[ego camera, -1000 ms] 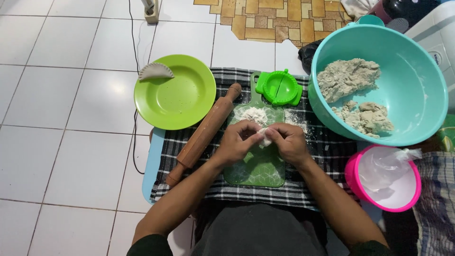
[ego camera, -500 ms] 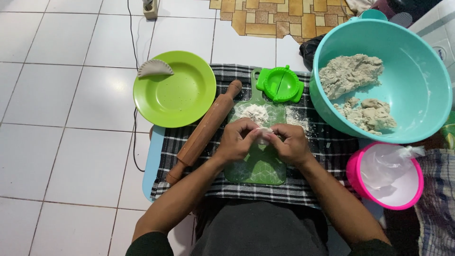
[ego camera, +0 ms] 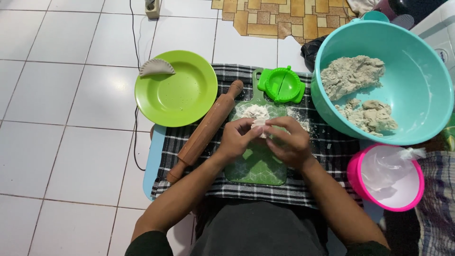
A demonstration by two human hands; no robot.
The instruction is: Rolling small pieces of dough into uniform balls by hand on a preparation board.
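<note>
Both my hands meet over a green cutting board (ego camera: pixel 259 166) that lies on a black-and-white checked cloth (ego camera: pixel 327 142). My left hand (ego camera: pixel 237 140) and my right hand (ego camera: pixel 289 142) pinch a small pale piece of dough (ego camera: pixel 259 126) between their fingertips. A little heap of flour (ego camera: pixel 255 112) sits on the board just beyond my fingers. A wooden rolling pin (ego camera: pixel 204 132) lies diagonally left of my left hand. A green hinged dumpling press (ego camera: pixel 282 84) rests at the board's far end.
A lime green plate (ego camera: pixel 182 95) with one folded dumpling (ego camera: pixel 156 68) on its rim stands at the left. A large teal bowl (ego camera: pixel 422 80) holds lumps of dough (ego camera: pixel 353 76) at the right. A pink bowl (ego camera: pixel 353 173) with a plastic bag is nearer me. White floor tiles surround the cloth.
My hands stay over the board with the dough piece between the fingertips; the fingers have shifted slightly as they work it. Nothing else has moved.
</note>
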